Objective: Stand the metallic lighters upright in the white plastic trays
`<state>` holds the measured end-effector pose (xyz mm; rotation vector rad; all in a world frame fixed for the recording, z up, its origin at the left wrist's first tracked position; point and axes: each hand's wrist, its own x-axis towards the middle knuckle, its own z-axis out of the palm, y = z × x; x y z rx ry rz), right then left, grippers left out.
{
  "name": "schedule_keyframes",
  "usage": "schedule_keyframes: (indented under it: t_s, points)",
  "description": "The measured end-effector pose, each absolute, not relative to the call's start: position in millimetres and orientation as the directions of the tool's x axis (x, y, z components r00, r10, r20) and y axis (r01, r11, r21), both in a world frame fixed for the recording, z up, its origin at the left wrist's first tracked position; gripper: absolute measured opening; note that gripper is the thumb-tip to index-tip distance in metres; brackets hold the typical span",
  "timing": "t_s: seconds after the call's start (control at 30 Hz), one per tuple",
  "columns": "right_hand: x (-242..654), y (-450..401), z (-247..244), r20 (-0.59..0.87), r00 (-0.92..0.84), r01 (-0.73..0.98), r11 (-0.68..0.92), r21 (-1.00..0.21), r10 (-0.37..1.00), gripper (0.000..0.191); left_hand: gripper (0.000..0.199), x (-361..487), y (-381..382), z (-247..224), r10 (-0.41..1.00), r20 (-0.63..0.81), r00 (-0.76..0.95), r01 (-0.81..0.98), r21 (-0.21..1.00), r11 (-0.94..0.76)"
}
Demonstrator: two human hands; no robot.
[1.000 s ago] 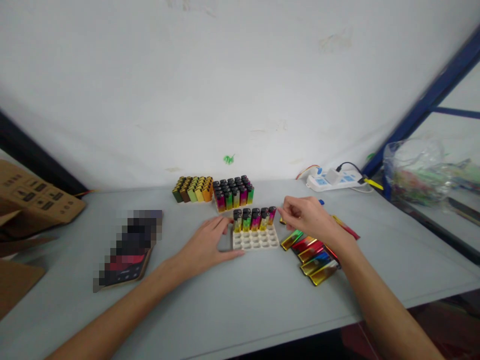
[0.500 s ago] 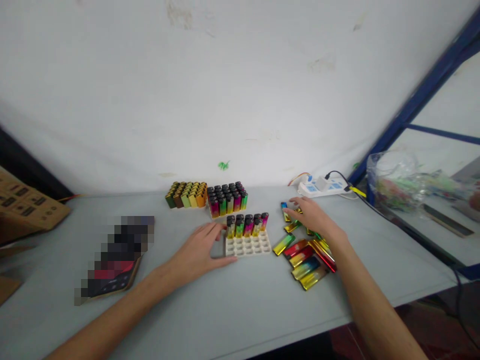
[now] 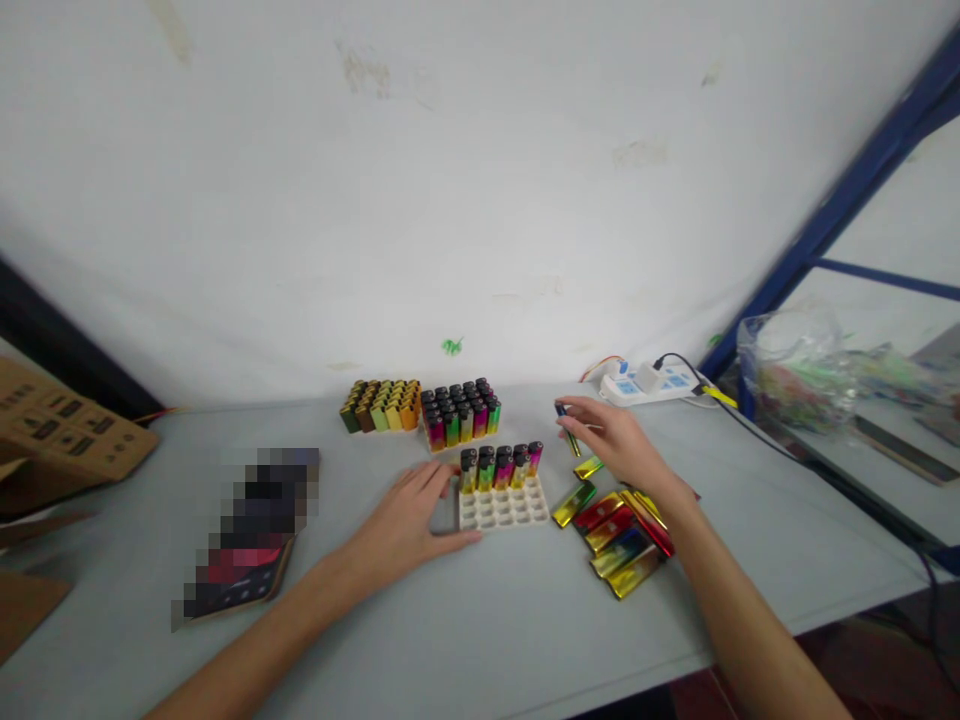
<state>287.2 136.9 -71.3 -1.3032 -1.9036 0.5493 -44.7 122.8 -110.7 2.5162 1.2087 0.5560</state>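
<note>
My left hand (image 3: 409,515) rests with thumb and fingers spread at the left side of a white tray (image 3: 502,510). Several black-topped lighters (image 3: 504,468) stand in the tray's back rows; its front holes show bare. My right hand (image 3: 611,435) pinches a blue and gold lighter (image 3: 571,435) between thumb and fingers, tilted above the table. Below it, shiny red, gold, green and blue lighters (image 3: 619,545) lie in a loose pile right of the tray. My wrist hides part of the pile.
Behind the tray stand a full block of black-topped lighters (image 3: 461,415) and a block of gold-topped ones (image 3: 381,407). A power strip (image 3: 651,382), cardboard box (image 3: 67,420), blurred phone-like object (image 3: 251,540) and plastic bag (image 3: 795,370) lie around.
My right hand has closed on the blue and gold lighter and tilted it up from the table. The view has shifted slightly; my left hand stays by the tray.
</note>
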Motion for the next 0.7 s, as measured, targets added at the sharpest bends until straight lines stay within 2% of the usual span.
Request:
schedule_keyframes:
  t_s: [0.1, 0.23, 0.43, 0.6, 0.7]
  points:
    - [280.7, 123.7, -59.0, 0.306, -0.252, 0.429, 0.389, -0.815, 0.918, 0.044, 0.061, -45.7, 122.5, -112.1, 0.793, 0.206, 0.574, 0.678, 0.424, -0.601]
    - [275.6, 116.1, -52.6, 0.248, -0.327, 0.283, 0.345, -0.895, 0.912, 0.038, 0.062, -46.5, 122.4, -112.6, 0.795, 0.193, 0.575, 0.682, 0.423, -0.596]
    - [270.7, 113.1, -52.7, 0.269, -0.33, 0.344, 0.38, -0.859, 0.905, 0.029, 0.06, -44.1, 123.2, -110.3, 0.792, 0.177, 0.585, 0.686, 0.413, -0.599]
    - [270.3, 112.4, -53.2, 0.248, -0.415, 0.342, 0.403, -0.849, 0.875, 0.03, 0.062, -45.2, 123.0, -112.8, 0.778, 0.204, 0.594, 0.676, 0.397, -0.621]
    - [269.3, 110.2, -51.4, 0.26, -0.456, 0.41, 0.461, -0.787, 0.851, 0.027, 0.062, -45.7, 122.4, -112.8, 0.774, 0.209, 0.598, 0.672, 0.395, -0.626]
